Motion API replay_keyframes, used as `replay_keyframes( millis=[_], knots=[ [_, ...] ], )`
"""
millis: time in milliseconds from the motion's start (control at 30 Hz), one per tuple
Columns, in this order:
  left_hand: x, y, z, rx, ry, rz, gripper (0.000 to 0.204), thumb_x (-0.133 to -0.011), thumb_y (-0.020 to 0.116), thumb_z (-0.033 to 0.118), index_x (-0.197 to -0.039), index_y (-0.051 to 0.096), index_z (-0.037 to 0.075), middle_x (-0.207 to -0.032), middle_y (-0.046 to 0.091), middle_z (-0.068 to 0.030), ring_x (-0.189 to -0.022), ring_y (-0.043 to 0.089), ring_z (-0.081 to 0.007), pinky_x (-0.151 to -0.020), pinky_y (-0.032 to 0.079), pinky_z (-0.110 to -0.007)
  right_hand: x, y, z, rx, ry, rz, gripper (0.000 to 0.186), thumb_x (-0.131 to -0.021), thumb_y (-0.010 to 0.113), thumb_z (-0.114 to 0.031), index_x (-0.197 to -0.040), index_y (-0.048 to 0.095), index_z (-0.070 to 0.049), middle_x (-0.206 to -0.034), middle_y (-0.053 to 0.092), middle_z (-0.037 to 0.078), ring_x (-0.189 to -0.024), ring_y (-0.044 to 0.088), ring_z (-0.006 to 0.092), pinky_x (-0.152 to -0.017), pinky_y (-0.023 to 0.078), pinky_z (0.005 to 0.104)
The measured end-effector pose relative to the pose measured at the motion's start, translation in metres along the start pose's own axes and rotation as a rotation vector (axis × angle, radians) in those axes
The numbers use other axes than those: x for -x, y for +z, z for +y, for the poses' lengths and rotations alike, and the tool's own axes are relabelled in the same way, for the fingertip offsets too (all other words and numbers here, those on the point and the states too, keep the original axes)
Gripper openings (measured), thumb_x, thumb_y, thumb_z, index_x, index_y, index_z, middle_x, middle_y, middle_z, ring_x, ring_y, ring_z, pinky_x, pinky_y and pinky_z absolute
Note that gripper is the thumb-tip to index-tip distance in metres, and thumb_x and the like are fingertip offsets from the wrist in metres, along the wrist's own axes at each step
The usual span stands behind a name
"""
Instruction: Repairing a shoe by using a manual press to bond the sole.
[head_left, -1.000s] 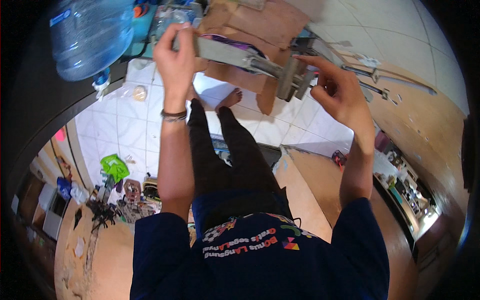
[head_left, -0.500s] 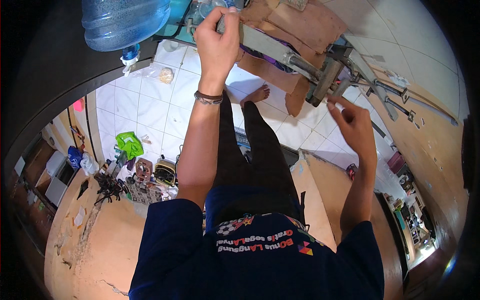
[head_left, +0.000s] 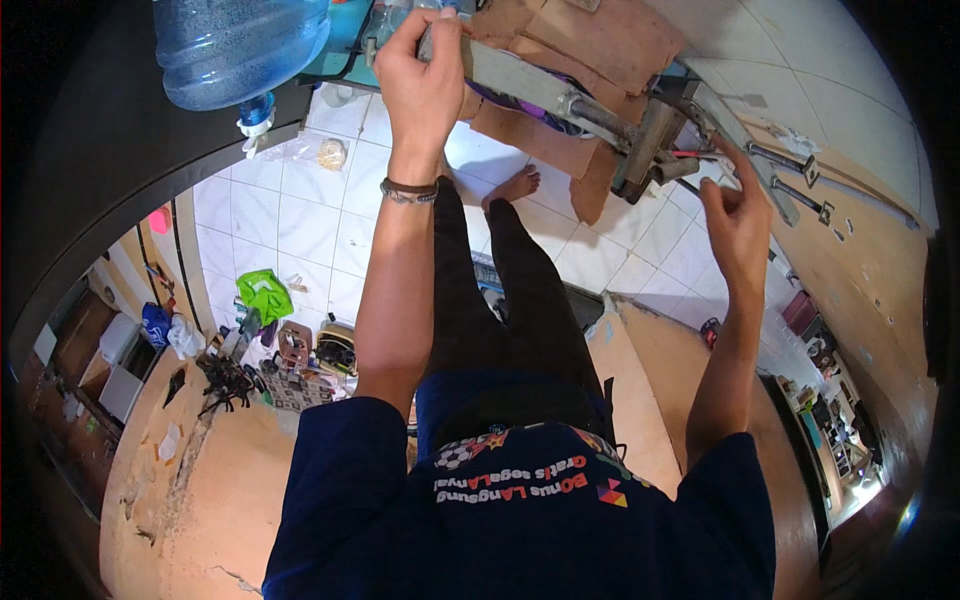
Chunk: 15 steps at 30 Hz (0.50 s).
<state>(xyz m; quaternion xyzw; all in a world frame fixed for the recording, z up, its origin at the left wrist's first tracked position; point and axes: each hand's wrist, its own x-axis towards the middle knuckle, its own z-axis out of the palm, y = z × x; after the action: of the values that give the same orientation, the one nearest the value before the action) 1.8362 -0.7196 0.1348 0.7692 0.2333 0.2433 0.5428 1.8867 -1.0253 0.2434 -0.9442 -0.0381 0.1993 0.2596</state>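
My left hand (head_left: 420, 90) grips the end of a long grey metal bar (head_left: 500, 77) near the top of the view, its fingers wrapped round it. At the bar's right end is a dark metal crosspiece (head_left: 645, 155) with short sections. My right hand (head_left: 735, 220) is just right of the crosspiece, index finger stretched upward to the metalwork beside a thin red piece (head_left: 696, 154), the other fingers curled; I cannot tell whether the fingertip touches. More grey frame bars with threaded ends (head_left: 800, 185) lie beyond it. Brown cardboard (head_left: 560, 35) is behind the bar.
A large blue water bottle (head_left: 240, 45) with a white tap is at upper left, above a dark edge (head_left: 100, 240). My bare foot rests on white floor tiles (head_left: 260, 200), with a green bag (head_left: 262, 295) and assorted clutter at lower left. Tan boards (head_left: 870, 300) flank the right.
My right hand has moved right and upward along the metalwork, its index finger now straighter. My left hand stays on the bar. The whole view has shifted, putting the bottle farther right than one second ago.
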Motion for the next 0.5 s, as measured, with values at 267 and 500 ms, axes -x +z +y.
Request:
replay_keyframes(
  millis=[267,500],
  knots=[
    [0.001,0.007,0.006,0.115,-0.085,-0.007,0.030,-0.100,0.052,0.022,-0.085,0.067,0.001,-0.079,0.068,-0.0018,-0.069,0.052,-0.0067,-0.062,0.042,-0.024,-0.010,0.033,0.016,-0.305,0.236,0.066,0.046,-0.092,0.069,-0.036,-0.110,0.069,0.006,-0.049,0.050,0.000,-0.047,0.042,0.0049,-0.045,0.032,0.0249],
    [0.000,0.002,-0.003,0.075,-0.040,0.013,0.029,-0.100,0.052,0.021,-0.084,0.066,0.001,-0.079,0.068,-0.0018,-0.070,0.052,-0.0063,-0.061,0.041,-0.024,0.012,0.018,-0.006,0.188,-0.036,-0.142,0.032,-0.088,0.068,-0.037,-0.101,0.077,-0.009,-0.049,0.052,0.006,-0.043,0.049,0.0165,-0.049,0.039,0.0345]
  ],
)
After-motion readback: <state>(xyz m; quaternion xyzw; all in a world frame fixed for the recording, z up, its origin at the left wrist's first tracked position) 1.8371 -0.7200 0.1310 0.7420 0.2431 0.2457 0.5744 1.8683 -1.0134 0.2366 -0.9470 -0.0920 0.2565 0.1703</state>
